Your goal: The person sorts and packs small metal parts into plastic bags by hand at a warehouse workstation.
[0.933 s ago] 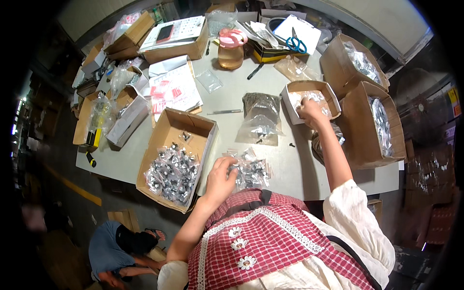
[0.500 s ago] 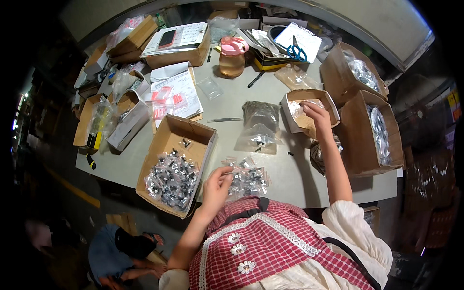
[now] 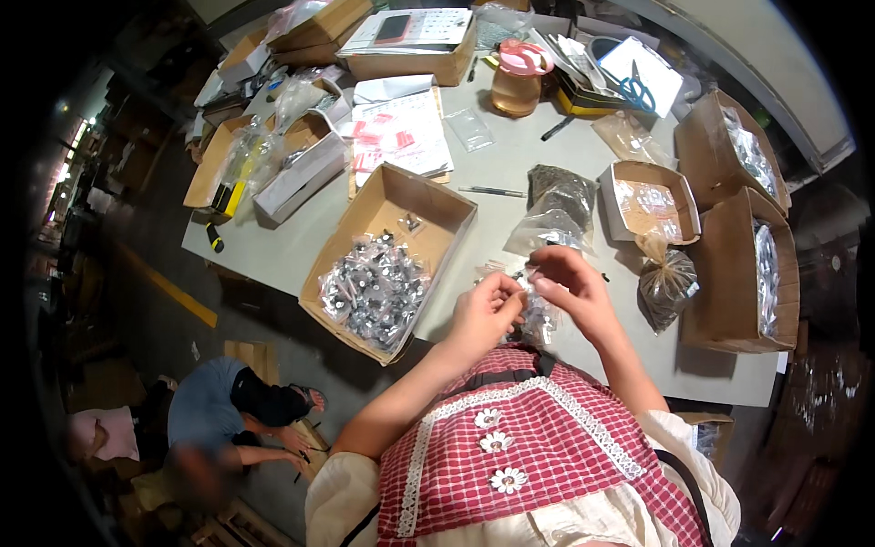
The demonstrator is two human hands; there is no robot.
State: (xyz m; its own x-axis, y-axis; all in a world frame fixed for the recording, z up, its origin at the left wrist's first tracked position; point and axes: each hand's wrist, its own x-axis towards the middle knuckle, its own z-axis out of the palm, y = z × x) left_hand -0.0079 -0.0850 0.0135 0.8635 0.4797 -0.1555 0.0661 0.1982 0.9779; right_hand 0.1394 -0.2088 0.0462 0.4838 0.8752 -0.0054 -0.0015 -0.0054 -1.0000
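Since the earlier frames, the right hand (image 3: 583, 290) has come out of the small white box (image 3: 612, 217) and back toward the left hand (image 3: 481, 317), so the two now meet in front of the apron (image 3: 519, 428); the view has also shifted, with everything on the worktop (image 3: 278, 248) sitting further right. Both hands have bent fingers and thumbs drawn close to the fingertips, with a bit of clear plastic between them; it is too small to tell which of them grips it.

Directly beneath and between the hands lies a loose pile of small clear bags (image 3: 543, 324), partly hidden by the fingers. Just left of the left hand stands an open cardboard box (image 3: 427, 202) with a heap of similar filled bags (image 3: 374, 287) in its nearer part. Beyond the hands, a large clear bag (image 3: 561, 196) full of dark pieces lies near the white box, which holds a few small packets; a knotted bag (image 3: 667, 294) is just in front of that box. Two tall cartons (image 3: 729, 296) stand at the right. Further off are a pen (image 3: 492, 191), papers (image 3: 424, 150), a pink-lidded jar (image 3: 517, 91) and blue-handled scissors (image 3: 636, 95). A co-worker (image 3: 205, 410) bends low at the lower left.
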